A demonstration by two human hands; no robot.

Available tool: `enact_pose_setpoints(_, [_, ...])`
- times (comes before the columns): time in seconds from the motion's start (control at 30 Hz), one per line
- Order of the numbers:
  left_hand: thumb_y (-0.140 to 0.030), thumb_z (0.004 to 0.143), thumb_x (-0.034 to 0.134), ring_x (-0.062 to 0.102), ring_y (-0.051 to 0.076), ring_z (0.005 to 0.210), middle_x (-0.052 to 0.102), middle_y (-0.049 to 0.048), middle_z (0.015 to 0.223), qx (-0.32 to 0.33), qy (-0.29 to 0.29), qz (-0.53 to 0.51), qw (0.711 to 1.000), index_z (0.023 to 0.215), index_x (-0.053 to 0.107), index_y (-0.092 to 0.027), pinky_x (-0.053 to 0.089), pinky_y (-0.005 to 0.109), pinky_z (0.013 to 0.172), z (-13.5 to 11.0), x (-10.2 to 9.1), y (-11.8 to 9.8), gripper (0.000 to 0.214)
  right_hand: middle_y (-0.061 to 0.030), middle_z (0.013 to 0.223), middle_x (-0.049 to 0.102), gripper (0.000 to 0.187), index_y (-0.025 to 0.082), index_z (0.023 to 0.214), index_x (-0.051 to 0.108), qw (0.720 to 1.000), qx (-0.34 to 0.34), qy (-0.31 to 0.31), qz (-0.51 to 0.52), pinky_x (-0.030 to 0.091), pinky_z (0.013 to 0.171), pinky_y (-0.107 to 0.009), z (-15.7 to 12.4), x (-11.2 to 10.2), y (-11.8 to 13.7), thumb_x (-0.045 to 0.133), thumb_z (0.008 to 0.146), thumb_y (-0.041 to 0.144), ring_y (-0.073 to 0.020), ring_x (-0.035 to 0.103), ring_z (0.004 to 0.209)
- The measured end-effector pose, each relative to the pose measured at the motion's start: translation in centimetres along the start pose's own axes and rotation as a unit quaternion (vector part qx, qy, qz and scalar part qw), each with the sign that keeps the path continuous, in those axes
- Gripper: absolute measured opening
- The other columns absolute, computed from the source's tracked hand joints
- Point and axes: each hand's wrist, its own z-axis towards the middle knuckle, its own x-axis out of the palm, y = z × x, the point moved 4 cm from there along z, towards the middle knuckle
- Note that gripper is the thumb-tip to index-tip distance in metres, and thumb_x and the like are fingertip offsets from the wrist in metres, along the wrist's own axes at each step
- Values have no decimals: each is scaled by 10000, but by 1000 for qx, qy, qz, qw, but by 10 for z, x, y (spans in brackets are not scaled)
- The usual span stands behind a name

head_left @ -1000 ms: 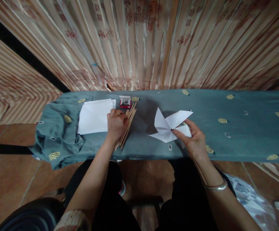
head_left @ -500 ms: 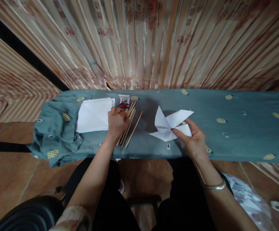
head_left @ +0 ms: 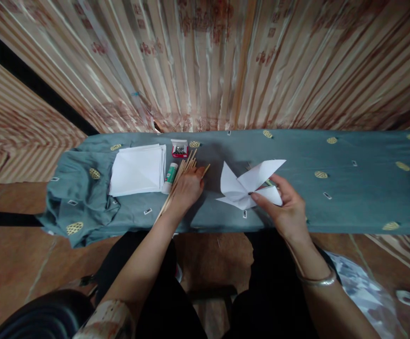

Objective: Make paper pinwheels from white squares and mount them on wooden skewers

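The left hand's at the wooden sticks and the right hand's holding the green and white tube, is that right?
Not quite: in the head view, the right hand holds the white paper pinwheel, not the tube. The left hand is at the wooden sticks.

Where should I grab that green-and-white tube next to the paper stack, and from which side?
Probably from above, pinching the green-and-white tube across its green middle. It appears to lie lengthwise between the paper stack and the wooden sticks, so its long sides are crowded while its top is uncovered. The left hand is over the sticks, just to its right.
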Motion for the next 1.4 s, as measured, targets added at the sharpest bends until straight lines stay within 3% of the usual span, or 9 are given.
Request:
enact_pose_setpoints(0.1, [-136,801,597,687,238,846,730,120,949,-37,-7,-191,981,1069,718,-127,533,351,803,2,-5,-6,294,10,826,767,557,278,1212,615,998,-44,20,-36,563,569,-312,-12,3,13,804,698,376,-186,691,640])
enact_pose_setpoints(0.17, [-237,775,660,678,199,765,737,93,896,-54,-2,-375,926,994,739,-139,540,307,716,3,-6,-11,253,15,828,773,502,293,1206,607,991,-99,27,-85,587,610,-320,-21,4,25,777,738,355,-199,720,692])
enact_pose_setpoints(0.23, [-302,711,728,644,152,675,733,61,835,-78,8,-520,851,929,749,-151,519,259,627,3,-6,-17,266,19,819,774,453,305,1198,601,975,-170,24,-139,607,632,-321,-32,6,36,757,772,320,-207,739,722])
enact_pose_setpoints(0.37, [-310,582,843,552,84,559,694,9,713,-135,39,-644,752,867,761,-166,437,204,535,-7,-10,-30,329,19,810,777,453,313,1268,553,923,-309,14,-228,632,683,-323,-49,7,54,700,843,250,-208,753,733])
enact_pose_setpoints(0.47, [-330,556,873,502,70,515,660,-2,644,-169,92,-667,720,833,765,-150,380,200,502,-22,-16,-42,348,-28,924,784,411,248,1258,563,877,-387,-13,-283,633,760,-334,-56,6,64,672,864,207,-218,759,804])
enact_pose_setpoints(0.63, [-311,639,842,567,102,655,693,20,741,-137,118,-636,750,759,782,-162,418,213,617,-43,-31,-54,201,-65,962,774,463,193,1310,518,825,-464,-45,-319,621,759,-311,-67,1,80,657,871,141,-203,745,847])
enact_pose_setpoints(0.83, [-318,715,796,588,127,737,692,44,828,-62,140,-619,770,789,803,-195,438,232,680,-46,-43,-68,144,-76,917,763,322,165,1211,602,805,-480,-18,-348,607,754,-326,-71,0,86,594,890,134,-210,724,859])
enact_pose_setpoints(1.03, [-323,710,812,601,133,756,688,59,812,-44,153,-611,775,804,812,-198,436,222,664,-47,-47,-74,156,-92,918,762,461,107,1349,502,815,-489,-12,-311,597,763,-315,-70,-2,90,599,906,190,-211,703,880])
enact_pose_setpoints(1.4, [-368,727,812,609,142,761,703,76,843,-30,151,-594,789,838,814,-213,444,228,644,-47,-47,-75,191,-113,1059,758,349,139,1236,594,814,-485,-42,-317,596,785,-326,-70,-3,80,629,889,156,-200,709,920])
